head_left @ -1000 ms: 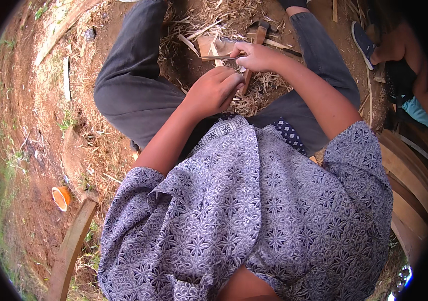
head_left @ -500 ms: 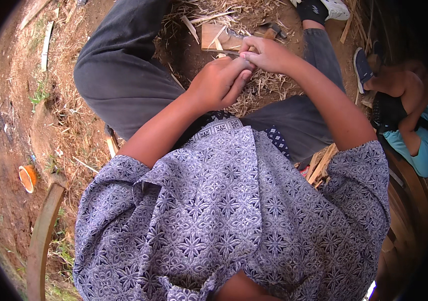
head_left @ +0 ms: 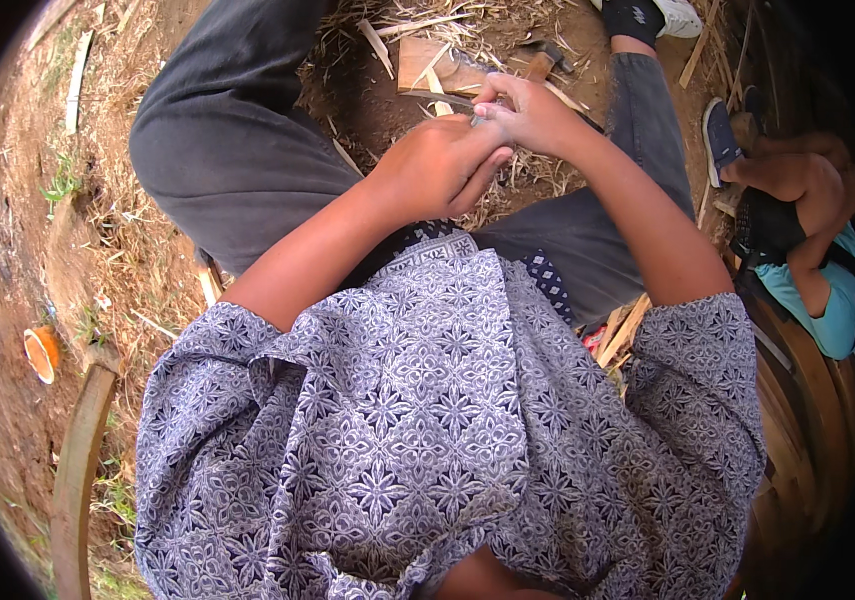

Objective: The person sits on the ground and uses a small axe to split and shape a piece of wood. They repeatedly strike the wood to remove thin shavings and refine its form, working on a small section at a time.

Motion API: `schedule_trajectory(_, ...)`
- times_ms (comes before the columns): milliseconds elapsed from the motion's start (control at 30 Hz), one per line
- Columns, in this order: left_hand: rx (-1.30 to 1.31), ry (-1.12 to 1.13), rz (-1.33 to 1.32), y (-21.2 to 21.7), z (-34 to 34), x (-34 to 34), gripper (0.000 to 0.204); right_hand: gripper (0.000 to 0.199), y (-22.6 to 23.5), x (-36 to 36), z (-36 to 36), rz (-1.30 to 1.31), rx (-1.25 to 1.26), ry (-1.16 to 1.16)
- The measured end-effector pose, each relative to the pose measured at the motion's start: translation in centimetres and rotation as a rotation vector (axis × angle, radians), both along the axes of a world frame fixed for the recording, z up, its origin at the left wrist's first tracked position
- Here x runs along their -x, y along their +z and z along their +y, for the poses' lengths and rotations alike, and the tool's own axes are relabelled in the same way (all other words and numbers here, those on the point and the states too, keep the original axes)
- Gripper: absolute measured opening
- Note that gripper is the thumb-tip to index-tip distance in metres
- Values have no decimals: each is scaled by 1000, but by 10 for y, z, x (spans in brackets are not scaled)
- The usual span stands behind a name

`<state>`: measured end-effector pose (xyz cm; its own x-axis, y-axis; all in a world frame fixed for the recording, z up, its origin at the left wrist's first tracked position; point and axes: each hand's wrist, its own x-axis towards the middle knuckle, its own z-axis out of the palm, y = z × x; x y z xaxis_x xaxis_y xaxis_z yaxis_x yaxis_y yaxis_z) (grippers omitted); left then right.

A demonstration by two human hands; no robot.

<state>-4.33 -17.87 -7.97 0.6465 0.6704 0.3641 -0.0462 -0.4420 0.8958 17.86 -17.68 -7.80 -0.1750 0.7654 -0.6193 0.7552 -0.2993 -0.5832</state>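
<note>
Shirt (head_left: 397,430): pale grey-white, dark blue floral/star print. Inner cloth (head_left: 549,285): navy, white diamonds. Trousers (head_left: 217,150): dark grey. Wood block (head_left: 437,68): light tan. Round object (head_left: 42,354) at left: orange, paler rim. Neighbour's top (head_left: 837,320): turquoise; shorts (head_left: 759,222): black. Neighbour's shoe (head_left: 719,138): dark blue, white sole.

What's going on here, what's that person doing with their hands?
Someone sits with both hands together: the left hand and right hand touch between the bent legs. A bit of something grey shows between them, mostly hidden, so I can't tell what it is. Just beyond the hands, a board and a hammer lie among shavings. Another person is off to the right.
</note>
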Motion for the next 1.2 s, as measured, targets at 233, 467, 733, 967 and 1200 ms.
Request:
schedule_trajectory(233, 279, 220, -172, -3, 38, -6, 33, 29, -38, 22, -1, -209, -99, -206)
schedule_trajectory(467, 47, 357, -3, -3, 69, 10, 28, 42, -57, 28, -43, 274, 64, -647)
schedule_trajectory(733, -172, 501, 334, 2, 80, 18, 21, 55, -54, 40, -72, 481, -169, -769)
schedule_trajectory(967, -268, 507, 332, -24, 79, 14, 29, 49, -71, 75, -54, 395, -344, -653)
schedule_trajectory(1200, -339, 593, 393, -33, 87, 5, 39, 32, -69, 105, -37, 477, -689, -675)
